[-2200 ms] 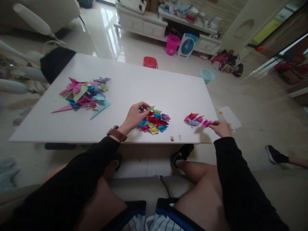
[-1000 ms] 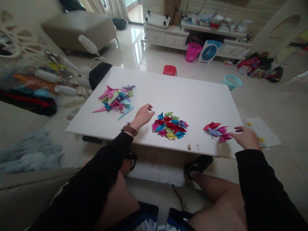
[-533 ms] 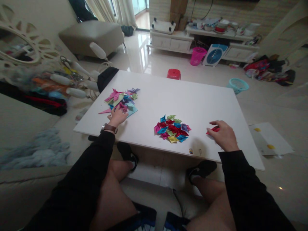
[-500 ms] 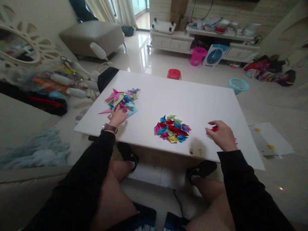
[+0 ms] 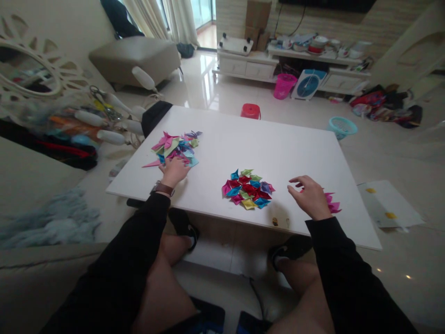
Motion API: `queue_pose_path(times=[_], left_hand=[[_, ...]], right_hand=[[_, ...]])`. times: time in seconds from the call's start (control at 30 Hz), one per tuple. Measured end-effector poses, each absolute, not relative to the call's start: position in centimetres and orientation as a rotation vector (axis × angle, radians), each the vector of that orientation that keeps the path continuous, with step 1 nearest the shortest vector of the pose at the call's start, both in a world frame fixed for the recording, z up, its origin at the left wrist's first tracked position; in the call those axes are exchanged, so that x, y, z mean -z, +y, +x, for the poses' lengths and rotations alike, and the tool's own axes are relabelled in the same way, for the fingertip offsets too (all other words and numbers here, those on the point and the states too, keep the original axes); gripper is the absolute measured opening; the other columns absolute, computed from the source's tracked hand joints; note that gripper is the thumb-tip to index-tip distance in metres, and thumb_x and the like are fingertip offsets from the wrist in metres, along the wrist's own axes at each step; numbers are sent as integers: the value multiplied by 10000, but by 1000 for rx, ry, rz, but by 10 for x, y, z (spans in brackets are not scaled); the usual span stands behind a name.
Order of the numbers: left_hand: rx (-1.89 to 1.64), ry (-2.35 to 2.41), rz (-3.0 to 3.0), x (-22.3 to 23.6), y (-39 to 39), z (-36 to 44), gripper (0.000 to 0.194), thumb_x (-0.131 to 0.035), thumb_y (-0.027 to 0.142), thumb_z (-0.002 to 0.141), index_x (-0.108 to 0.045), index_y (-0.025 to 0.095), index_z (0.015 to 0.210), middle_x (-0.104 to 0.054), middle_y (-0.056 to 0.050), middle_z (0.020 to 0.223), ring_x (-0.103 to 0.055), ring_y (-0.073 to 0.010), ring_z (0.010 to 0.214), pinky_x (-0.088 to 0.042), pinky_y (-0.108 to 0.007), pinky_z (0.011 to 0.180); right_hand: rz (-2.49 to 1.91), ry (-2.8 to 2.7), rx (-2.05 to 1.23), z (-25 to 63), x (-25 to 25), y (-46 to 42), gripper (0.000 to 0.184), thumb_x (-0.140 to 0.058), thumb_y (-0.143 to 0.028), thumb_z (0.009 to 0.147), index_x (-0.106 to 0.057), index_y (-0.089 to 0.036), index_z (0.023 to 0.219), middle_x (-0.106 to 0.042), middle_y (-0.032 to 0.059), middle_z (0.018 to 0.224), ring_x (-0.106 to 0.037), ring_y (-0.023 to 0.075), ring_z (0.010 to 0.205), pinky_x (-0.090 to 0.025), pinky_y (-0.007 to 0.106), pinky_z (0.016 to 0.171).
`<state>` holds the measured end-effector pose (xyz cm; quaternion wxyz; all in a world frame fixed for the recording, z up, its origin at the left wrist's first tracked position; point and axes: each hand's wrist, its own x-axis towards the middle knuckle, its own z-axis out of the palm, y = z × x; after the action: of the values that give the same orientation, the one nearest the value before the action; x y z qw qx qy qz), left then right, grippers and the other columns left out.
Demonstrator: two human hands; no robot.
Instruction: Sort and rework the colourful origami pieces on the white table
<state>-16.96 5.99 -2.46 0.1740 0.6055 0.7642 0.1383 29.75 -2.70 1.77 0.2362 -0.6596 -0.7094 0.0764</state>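
Observation:
My left hand [image 5: 174,171] reaches over the near side of a loose heap of folded-paper origami [image 5: 174,144] at the table's left, its fingers spread and touching the pieces there. Whether it grips any of them cannot be made out. My right hand [image 5: 310,195] hovers above the table's right part, thumb and fingers apart with nothing between them. Partly hidden behind it are pink origami pieces [image 5: 333,203] and a bit of red. Between the hands, a cluster of small origami pieces [image 5: 248,189] in red, blue, green, yellow and purple lies close together.
The white table [image 5: 264,144] carries two small flat stickers [image 5: 275,221] near its front edge. Beyond it stand a red stool [image 5: 251,111], a pink basket [image 5: 284,86] and a light-blue basket [image 5: 342,126]. A white lamp-like fixture [image 5: 113,137] crowds the left end.
My left hand has gone from the middle cluster to the left heap. My right hand has let go of a pink origami piece beside the others and shifted left. The view has turned left.

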Motion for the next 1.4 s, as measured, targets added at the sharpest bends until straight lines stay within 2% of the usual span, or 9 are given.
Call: queue_pose_path(times=[0.13, 0.3, 0.6, 0.77, 0.97, 1.1, 1.23, 1.3, 1.4], left_hand=[[-610, 2031, 1928, 5, 59, -137, 221, -595, 228, 868, -792, 218, 968, -735, -126, 1243, -537, -392, 1274, -295, -603, 1102], [-713, 1481, 2210, -3, 42, -84, 257, -572, 189, 901, -803, 246, 999, -782, -79, 1132, -630, -285, 1139, -356, -492, 1041], [-502, 936, 2564, -2, 8, -24, 203, -596, 196, 938, -786, 257, 979, -788, -66, 1100, -601, -272, 1111, -301, -483, 998], [-474, 851, 2603, -8, -1, -11, 200, -588, 164, 947, -773, 234, 973, -785, -79, 1108, -602, -279, 1142, -303, -479, 987], [-501, 824, 2609, -5, -5, -8, 194, -590, 153, 939, -759, 231, 996, -776, -76, 1134, -588, -296, 1207, -323, -485, 999], [-769, 972, 2450, -9, -3, -13, 123, -665, 195, 896, -761, 236, 960, -727, -77, 1250, -591, -283, 1197, -381, -482, 1019], [-1079, 1284, 1932, -7, 4, -15, 69, -663, 142, 835, -706, 193, 851, -718, -65, 987, -646, -202, 922, -508, -376, 852], [-1037, 1284, 1694, -3, 7, -14, 45, -684, 145, 808, -687, 185, 827, -712, -38, 874, -632, -167, 781, -520, -331, 754], [-943, 1175, 1400, 3, 8, -11, 77, -736, 174, 788, -687, 175, 849, -717, -26, 804, -641, -150, 724, -519, -301, 708]], right_hand=[[-1671, -1972, -259, 280, -21, -29, 153, -615, -315, 876, -707, -203, 927, -694, 71, 946, -671, 228, 799, -522, 382, 749], [-1501, -2083, -324, 251, -25, -31, 106, -610, -256, 921, -704, -206, 913, -675, 69, 928, -663, 239, 877, -513, 386, 810], [-1360, -2225, -373, 210, -21, -31, 122, -631, -254, 968, -730, -223, 905, -637, 68, 891, -616, 227, 865, -489, 352, 786], [-1417, -2381, -294, 200, -9, -30, 88, -682, -208, 921, -728, -225, 848, -652, 63, 875, -603, 221, 838, -454, 329, 726], [-1522, -2379, -308, 198, -6, -28, 161, -671, -196, 908, -709, -222, 754, -646, 58, 827, -598, 213, 783, -416, 322, 676], [-1506, -2207, -426, 202, -11, -24, 149, -666, -235, 903, -697, -212, 759, -646, 43, 787, -601, 193, 735, -429, 318, 683], [-1511, -1910, -604, 207, -18, -22, 166, -673, -314, 888, -672, -211, 759, -674, 18, 728, -586, 163, 650, -448, 305, 654], [-1519, -1774, -713, 208, -21, -22, 219, -691, -392, 881, -680, -207, 763, -683, 14, 703, -585, 159, 629, -449, 299, 627], [-1499, -1638, -835, 208, -24, -21, 273, -724, -456, 850, -705, -195, 771, -690, 17, 694, -598, 163, 648, -454, 294, 624]])
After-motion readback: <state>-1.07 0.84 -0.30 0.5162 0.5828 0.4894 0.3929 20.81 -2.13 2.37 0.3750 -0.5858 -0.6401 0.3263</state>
